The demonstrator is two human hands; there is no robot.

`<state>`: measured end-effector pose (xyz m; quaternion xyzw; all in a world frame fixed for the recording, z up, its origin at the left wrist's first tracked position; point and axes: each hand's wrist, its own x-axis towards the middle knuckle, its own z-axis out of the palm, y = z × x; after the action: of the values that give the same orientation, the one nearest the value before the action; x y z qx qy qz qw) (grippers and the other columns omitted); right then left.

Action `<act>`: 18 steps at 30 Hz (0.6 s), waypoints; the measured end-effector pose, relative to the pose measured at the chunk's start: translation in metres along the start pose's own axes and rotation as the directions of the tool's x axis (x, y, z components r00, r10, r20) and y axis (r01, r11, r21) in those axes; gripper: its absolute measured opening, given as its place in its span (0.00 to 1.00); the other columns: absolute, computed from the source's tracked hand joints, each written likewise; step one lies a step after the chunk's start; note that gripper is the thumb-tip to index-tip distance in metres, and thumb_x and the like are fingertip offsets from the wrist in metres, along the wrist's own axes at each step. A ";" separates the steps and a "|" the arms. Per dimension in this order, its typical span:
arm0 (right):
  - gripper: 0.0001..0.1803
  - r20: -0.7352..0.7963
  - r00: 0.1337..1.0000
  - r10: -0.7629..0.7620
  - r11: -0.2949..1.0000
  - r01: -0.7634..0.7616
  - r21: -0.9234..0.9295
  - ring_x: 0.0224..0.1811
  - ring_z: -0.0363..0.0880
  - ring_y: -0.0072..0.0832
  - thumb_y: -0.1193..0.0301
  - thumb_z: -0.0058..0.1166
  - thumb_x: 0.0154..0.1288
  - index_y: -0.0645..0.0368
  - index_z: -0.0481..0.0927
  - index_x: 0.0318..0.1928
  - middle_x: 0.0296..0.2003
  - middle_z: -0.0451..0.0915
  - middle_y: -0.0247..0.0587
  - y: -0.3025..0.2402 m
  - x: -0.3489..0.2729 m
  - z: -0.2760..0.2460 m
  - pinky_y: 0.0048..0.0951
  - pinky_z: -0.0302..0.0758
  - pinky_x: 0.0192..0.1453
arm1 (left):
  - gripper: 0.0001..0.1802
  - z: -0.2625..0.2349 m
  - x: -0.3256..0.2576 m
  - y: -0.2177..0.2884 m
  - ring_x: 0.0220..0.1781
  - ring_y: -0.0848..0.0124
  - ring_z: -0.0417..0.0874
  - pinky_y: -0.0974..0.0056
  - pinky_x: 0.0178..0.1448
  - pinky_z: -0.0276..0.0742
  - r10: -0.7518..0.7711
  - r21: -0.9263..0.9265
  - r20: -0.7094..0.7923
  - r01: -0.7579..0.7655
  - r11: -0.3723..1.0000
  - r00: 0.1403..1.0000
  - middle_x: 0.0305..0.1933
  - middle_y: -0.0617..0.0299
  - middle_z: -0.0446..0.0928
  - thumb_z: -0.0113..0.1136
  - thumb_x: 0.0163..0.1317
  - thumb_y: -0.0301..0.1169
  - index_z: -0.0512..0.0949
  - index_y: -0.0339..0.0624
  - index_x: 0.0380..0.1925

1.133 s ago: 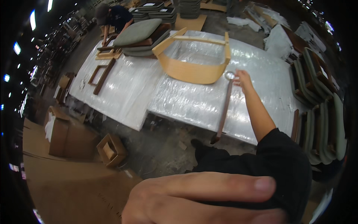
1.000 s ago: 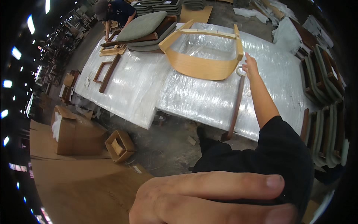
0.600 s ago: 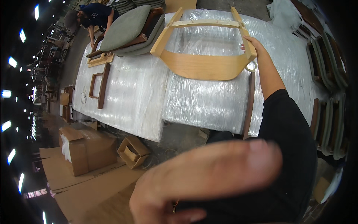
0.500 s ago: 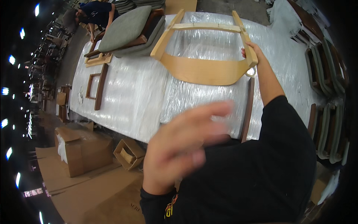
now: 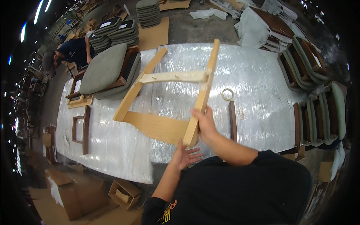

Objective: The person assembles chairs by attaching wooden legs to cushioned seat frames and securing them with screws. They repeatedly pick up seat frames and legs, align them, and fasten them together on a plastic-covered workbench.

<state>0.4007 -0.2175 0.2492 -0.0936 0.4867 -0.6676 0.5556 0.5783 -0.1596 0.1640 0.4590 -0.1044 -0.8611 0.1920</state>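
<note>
A pale wooden chair-back frame (image 5: 159, 126) is tilted over the table, with two posts, a curved broad panel at its near end and a lighter crossbar farther off. My right hand (image 5: 206, 125) is closed round the right post, a little above its near end. At that post's near corner is my left hand (image 5: 184, 155), palm up and fingers spread, its thumb against or close to the wood. To the right of the frame lie a roll of tape (image 5: 227, 94) and a dark wooden strip (image 5: 233, 122).
Plastic film covers the table (image 5: 262, 90). Green padded seats (image 5: 107, 71) are piled at its left; more padded seats (image 5: 322, 116) stand at the right. A small brown frame (image 5: 78, 129) lies at left. Cardboard boxes (image 5: 80, 195) sit below. Another person (image 5: 73, 52) bends at far left.
The chair-back frame has come nearer and turned, its right post now toward me. My left hand has moved from mid-air to the post's near corner. My right hand still grips the post.
</note>
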 end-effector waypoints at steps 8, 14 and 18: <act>0.18 0.249 0.737 0.628 0.524 -0.163 -0.836 0.40 0.88 0.30 0.66 0.63 0.74 0.66 0.78 0.55 0.41 0.86 0.44 -0.061 -0.061 -0.090 0.31 0.86 0.46 | 0.26 -0.069 -0.021 -0.077 0.48 0.56 0.88 0.50 0.50 0.90 0.180 -0.505 -0.188 -0.252 0.825 0.966 0.50 0.56 0.85 0.54 0.76 0.53 0.78 0.44 0.57; 0.19 0.490 0.853 -0.180 0.158 0.516 -0.842 0.41 0.84 0.29 0.57 0.61 0.74 0.63 0.85 0.44 0.38 0.86 0.39 -0.099 0.105 -0.090 0.31 0.79 0.49 | 0.20 -0.155 0.002 -0.099 0.39 0.61 0.86 0.60 0.36 0.81 0.311 -0.488 -0.333 -0.445 0.751 0.890 0.44 0.57 0.86 0.46 0.75 0.44 0.81 0.44 0.50; 0.42 0.201 0.885 0.421 0.293 0.077 -0.953 0.59 0.81 0.43 0.36 0.54 0.73 0.59 0.74 0.68 0.63 0.77 0.50 -0.012 0.182 -0.062 0.45 0.80 0.59 | 0.17 -0.206 0.015 -0.110 0.36 0.61 0.85 0.60 0.36 0.78 0.386 -0.540 -0.407 -0.558 0.630 0.828 0.41 0.57 0.85 0.51 0.72 0.40 0.80 0.41 0.50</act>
<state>0.2855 -0.3366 0.1508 -0.4855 0.6593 -0.1518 0.5537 0.7164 -0.0671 -0.0010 0.4270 0.1023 -0.6959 0.5682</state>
